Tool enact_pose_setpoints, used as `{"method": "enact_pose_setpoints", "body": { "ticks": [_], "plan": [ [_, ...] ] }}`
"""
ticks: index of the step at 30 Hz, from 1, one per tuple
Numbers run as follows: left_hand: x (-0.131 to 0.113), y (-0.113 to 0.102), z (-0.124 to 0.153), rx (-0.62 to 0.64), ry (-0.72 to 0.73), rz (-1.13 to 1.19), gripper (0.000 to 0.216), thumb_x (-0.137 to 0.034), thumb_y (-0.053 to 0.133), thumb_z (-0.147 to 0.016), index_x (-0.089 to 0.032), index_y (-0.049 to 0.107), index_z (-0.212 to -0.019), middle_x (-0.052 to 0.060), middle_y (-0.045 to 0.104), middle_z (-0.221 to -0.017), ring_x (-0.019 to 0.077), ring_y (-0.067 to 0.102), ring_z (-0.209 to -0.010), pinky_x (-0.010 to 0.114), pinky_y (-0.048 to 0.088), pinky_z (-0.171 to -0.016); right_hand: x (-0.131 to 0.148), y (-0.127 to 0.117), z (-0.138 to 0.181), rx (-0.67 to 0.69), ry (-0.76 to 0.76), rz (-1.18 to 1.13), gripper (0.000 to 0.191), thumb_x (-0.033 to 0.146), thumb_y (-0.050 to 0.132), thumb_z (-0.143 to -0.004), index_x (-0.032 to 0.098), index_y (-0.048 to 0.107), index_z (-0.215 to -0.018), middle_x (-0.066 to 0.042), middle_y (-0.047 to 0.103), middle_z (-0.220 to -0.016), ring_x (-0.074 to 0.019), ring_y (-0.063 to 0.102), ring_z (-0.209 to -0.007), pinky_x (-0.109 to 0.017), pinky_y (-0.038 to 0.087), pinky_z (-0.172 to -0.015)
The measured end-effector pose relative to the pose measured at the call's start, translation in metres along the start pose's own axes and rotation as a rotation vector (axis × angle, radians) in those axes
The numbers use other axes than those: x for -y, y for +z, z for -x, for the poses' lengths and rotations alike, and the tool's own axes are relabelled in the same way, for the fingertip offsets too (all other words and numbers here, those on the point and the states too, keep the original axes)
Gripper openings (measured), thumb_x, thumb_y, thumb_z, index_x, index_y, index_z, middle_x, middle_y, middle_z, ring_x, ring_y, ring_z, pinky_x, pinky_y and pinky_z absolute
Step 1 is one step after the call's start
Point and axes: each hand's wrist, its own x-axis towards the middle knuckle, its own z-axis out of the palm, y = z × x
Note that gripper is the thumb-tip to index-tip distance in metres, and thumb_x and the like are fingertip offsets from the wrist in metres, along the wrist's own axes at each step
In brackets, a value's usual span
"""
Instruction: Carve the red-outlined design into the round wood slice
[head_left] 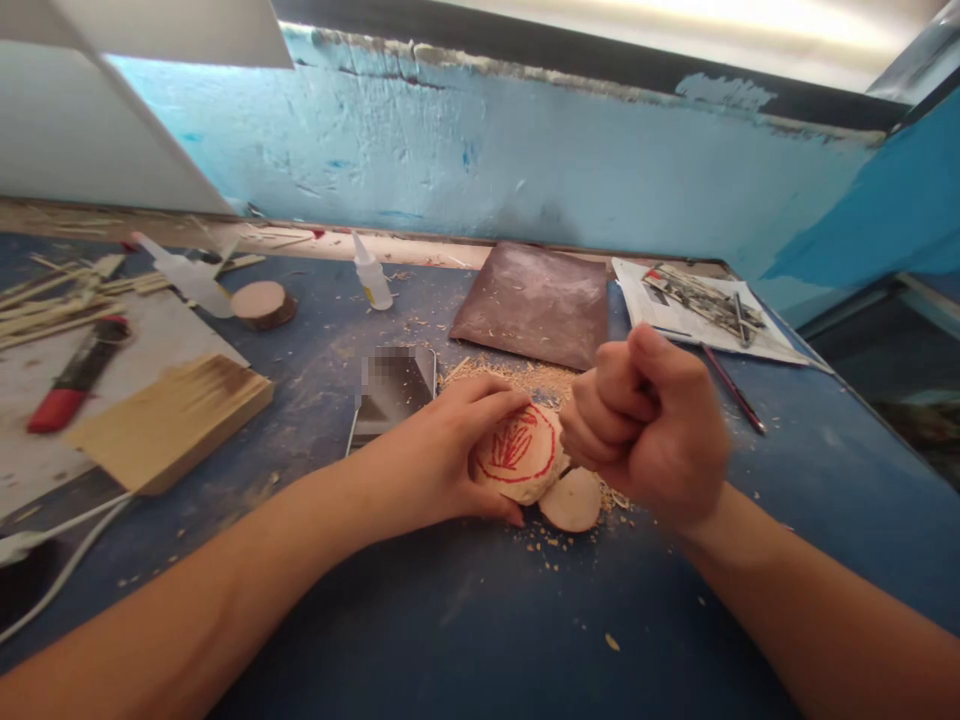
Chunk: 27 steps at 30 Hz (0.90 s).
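A wooden disc (517,450) drawn on in red sits mid-tabletop (450,640), grasped by the left hand (450,450), a smaller disc (574,502) just beside it. The right hand (649,430) is clenched; anything inside is hard to make out. Open room stretches rightward to the edge. A phone (401,398) lies part-hidden behind the left forearm; a white cable (79,590) runs out of view.

Left forearm (285,540) and left hand (450,450) are bare; right forearm (810,610) likewise; right hand (667,430), somewhat blurred, appears bare.
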Motion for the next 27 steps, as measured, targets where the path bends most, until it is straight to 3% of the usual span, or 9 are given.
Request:
{"method": "enact_pose_setpoints", "body": {
  "ticks": [8,13,16,19,21,25,27],
  "plan": [
    [0.001,-0.003,-0.001,0.054,0.032,0.012,0.097,-0.049,0.109,-0.077,-0.036,0.064,-0.163,0.011,0.057,-0.166,0.0385,0.054,-0.156,0.059,0.042,-0.137,-0.005,0.004,0.001,-0.010,-0.119,0.055,0.068,0.052,0.068,-0.114,0.023,0.041,-0.059,0.008,0.025,-0.052,-0.0073,0.014,-0.042,-0.025,0.022,-0.040],
    [-0.012,-0.012,-0.007,0.135,-0.011,0.028,0.077,-0.042,0.106,-0.082,-0.031,0.074,-0.151,0.011,0.057,-0.166,0.0404,0.050,-0.161,0.062,0.037,-0.141,-0.017,0.011,-0.009,-0.020,-0.157,0.133,0.064,0.048,0.078,-0.109,0.022,0.045,-0.061,0.009,0.032,-0.052,-0.0063,0.022,-0.043,-0.025,0.022,-0.040],
    [-0.015,-0.014,-0.010,0.120,-0.008,0.033,0.073,-0.039,0.108,-0.079,-0.030,0.077,-0.144,0.010,0.060,-0.162,0.0409,0.052,-0.158,0.062,0.039,-0.140,-0.020,0.014,-0.013,-0.088,-0.129,0.238,0.064,0.052,0.080,-0.107,0.023,0.046,-0.062,0.007,0.036,-0.055,-0.0072,0.029,-0.045,-0.026,0.023,-0.040],
    [-0.014,-0.014,-0.011,0.119,-0.010,0.038,0.068,-0.041,0.109,-0.077,-0.031,0.079,-0.138,0.010,0.062,-0.160,0.0406,0.055,-0.156,0.060,0.044,-0.136,-0.020,0.013,-0.014,-0.191,-0.105,0.220,0.068,0.058,0.082,-0.104,0.025,0.042,-0.060,0.009,0.031,-0.051,-0.0079,0.027,-0.043,-0.027,0.022,-0.039],
    [-0.013,-0.013,-0.010,0.122,-0.012,0.041,0.069,-0.041,0.109,-0.076,-0.031,0.079,-0.138,0.010,0.062,-0.161,0.0410,0.055,-0.156,0.061,0.044,-0.136,-0.020,0.009,-0.011,-0.144,-0.108,0.179,0.067,0.057,0.080,-0.106,0.024,0.043,-0.060,0.009,0.029,-0.051,-0.0077,0.023,-0.042,-0.027,0.023,-0.039],
    [-0.014,-0.013,-0.010,0.117,-0.026,0.033,0.084,-0.036,0.109,-0.075,-0.033,0.073,-0.151,0.010,0.062,-0.162,0.0416,0.056,-0.155,0.063,0.044,-0.137,-0.023,0.001,-0.005,0.108,-0.170,0.216,0.056,0.052,0.074,-0.111,0.022,0.056,-0.068,0.007,0.039,-0.059,-0.0078,0.027,-0.046,-0.026,0.026,-0.043],
    [-0.015,-0.013,-0.011,0.117,-0.022,0.035,0.083,-0.035,0.109,-0.075,-0.033,0.074,-0.150,0.010,0.062,-0.161,0.0417,0.055,-0.155,0.063,0.044,-0.137,-0.024,0.003,-0.006,0.058,-0.166,0.223,0.057,0.052,0.075,-0.110,0.022,0.054,-0.067,0.007,0.039,-0.058,-0.0078,0.028,-0.045,-0.026,0.026,-0.042]
  ]
}}
